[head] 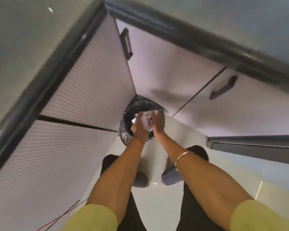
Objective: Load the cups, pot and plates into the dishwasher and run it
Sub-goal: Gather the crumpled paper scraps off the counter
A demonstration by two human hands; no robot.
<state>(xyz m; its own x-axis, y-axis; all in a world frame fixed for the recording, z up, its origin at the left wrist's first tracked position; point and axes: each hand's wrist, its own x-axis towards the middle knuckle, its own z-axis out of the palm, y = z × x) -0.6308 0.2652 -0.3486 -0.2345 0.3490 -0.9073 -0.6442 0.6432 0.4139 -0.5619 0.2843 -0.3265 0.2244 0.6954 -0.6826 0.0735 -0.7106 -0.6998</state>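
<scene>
Down in the corner of pale ribbed cabinets (83,84), over a round black-lined bin (128,114): left hand (139,126) and right hand (157,122), fingers seemingly straight, flanking crumpled white paper (146,121); probably clearing scraps, cups, pot and plates out of view, dishwasher loading next.

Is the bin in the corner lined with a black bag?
Yes, the bin in the cabinet corner has a shiny black plastic bag folded over its rim.

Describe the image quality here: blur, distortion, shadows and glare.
Head view: wide-angle distortion bends the countertop edge and cabinet doors; motion blur smears the hands, left hand and right hand, over the trash bin; a soft shadow falls on the cabinet doors; faint glare spots the floor.
</scene>
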